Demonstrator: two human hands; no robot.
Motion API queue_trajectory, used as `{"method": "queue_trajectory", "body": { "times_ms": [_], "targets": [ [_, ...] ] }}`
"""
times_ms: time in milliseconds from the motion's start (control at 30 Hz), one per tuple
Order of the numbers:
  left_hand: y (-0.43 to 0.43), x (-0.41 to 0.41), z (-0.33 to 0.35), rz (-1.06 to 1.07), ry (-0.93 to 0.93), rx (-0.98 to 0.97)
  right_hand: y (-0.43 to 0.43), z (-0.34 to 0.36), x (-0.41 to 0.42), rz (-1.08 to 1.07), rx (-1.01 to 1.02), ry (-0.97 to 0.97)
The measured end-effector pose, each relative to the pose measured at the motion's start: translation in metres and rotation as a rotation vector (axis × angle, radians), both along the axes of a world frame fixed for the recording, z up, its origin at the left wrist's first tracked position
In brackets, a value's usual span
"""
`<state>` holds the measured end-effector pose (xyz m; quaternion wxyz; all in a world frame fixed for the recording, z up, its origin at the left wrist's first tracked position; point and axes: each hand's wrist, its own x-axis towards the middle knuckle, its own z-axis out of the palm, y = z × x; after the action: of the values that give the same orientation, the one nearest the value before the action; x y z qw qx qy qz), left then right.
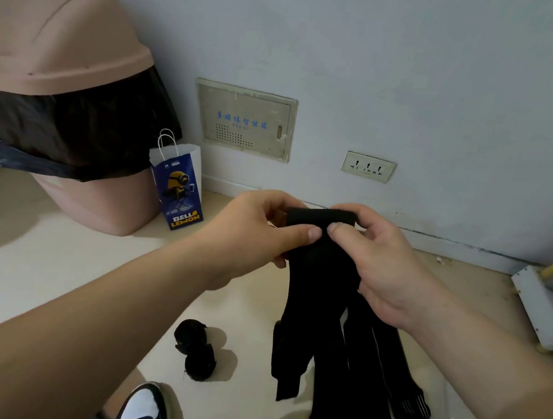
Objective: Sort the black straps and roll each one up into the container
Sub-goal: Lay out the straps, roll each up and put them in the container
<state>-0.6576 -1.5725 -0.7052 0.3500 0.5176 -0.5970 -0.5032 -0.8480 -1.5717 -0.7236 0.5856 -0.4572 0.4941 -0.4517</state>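
I hold several long black straps (pixel 323 313) up in front of me; their top is folded over between my hands and the rest hangs down to the floor. My left hand (pixel 253 230) pinches the folded top from the left, thumb on the fabric. From the right, my right hand (pixel 384 259) grips the same fold, its thumb beside the left thumb. Two rolled-up black straps (pixel 194 349) lie on the floor below my left forearm. No container for the rolls is plainly visible.
A pink bin (pixel 61 97) with a black liner stands at the left by the wall. A small blue paper bag (pixel 178 187) leans next to it. A white stand (pixel 544 309) sits at the right edge. My shoe (pixel 144 408) shows at the bottom.
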Motion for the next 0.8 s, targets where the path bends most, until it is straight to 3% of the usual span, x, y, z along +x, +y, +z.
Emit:
{"method": "queue_trajectory", "body": {
  "times_ms": [200, 367, 500, 667, 800],
  "targets": [
    [0.006, 0.001, -0.002, -0.070, -0.033, -0.029, 0.001, -0.003, 0.005, 0.015, -0.084, 0.039],
    [0.006, -0.008, -0.004, 0.026, 0.143, -0.078, 0.002, 0.006, 0.001, 0.047, -0.144, -0.020],
    [0.006, -0.008, -0.001, 0.013, 0.144, -0.109, 0.000, 0.010, -0.007, 0.051, -0.157, -0.042],
    [0.009, -0.009, 0.001, -0.038, 0.117, -0.067, 0.000, 0.009, -0.010, 0.072, -0.195, 0.058],
    [0.008, -0.013, 0.000, 0.015, 0.175, 0.157, -0.001, 0.001, -0.007, 0.048, -0.270, 0.175]
  ]
}}
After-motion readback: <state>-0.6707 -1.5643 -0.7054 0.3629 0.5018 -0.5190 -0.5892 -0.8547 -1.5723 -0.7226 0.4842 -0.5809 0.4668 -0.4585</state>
